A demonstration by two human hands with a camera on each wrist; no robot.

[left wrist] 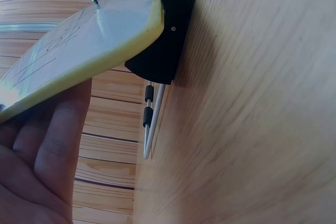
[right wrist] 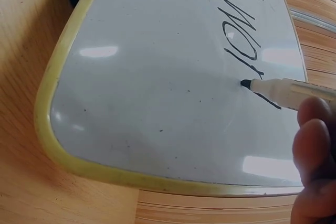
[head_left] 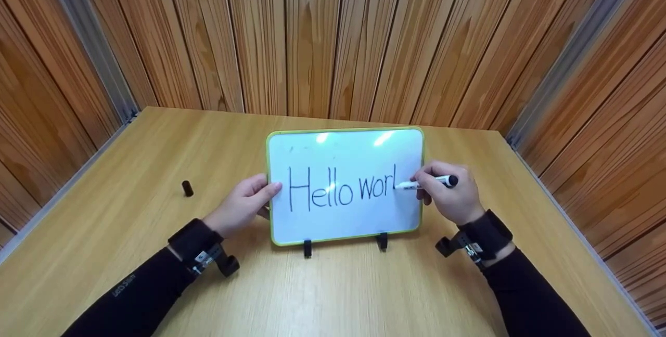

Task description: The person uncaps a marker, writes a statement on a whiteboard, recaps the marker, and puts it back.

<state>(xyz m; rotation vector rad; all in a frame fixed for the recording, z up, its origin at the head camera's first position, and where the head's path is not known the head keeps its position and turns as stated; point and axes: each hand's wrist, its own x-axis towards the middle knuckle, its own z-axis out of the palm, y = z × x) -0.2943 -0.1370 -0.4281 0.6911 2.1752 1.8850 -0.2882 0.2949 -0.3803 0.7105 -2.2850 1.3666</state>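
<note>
A small whiteboard [head_left: 343,220] with a yellow-green frame leans upright on a stand and carries the handwritten black letters "Hello worl". My left hand [head_left: 248,201] grips its left edge, thumb over the front and fingers behind. In my right hand [head_left: 451,191] I pinch a white marker [head_left: 411,184] with a black end. The marker's dark tip [right wrist: 245,83] is at the lower end of the "l" stroke in the right wrist view. Part of the left hand's fingers is hidden behind the board.
A black marker cap [head_left: 187,188] stands on the wooden table [head_left: 218,144], left of the board. Black stand feet [head_left: 307,248] hold the board's lower edge, and a thin metal stand leg [left wrist: 157,124] reaches behind it. Wood-panelled walls [head_left: 312,40] enclose the table.
</note>
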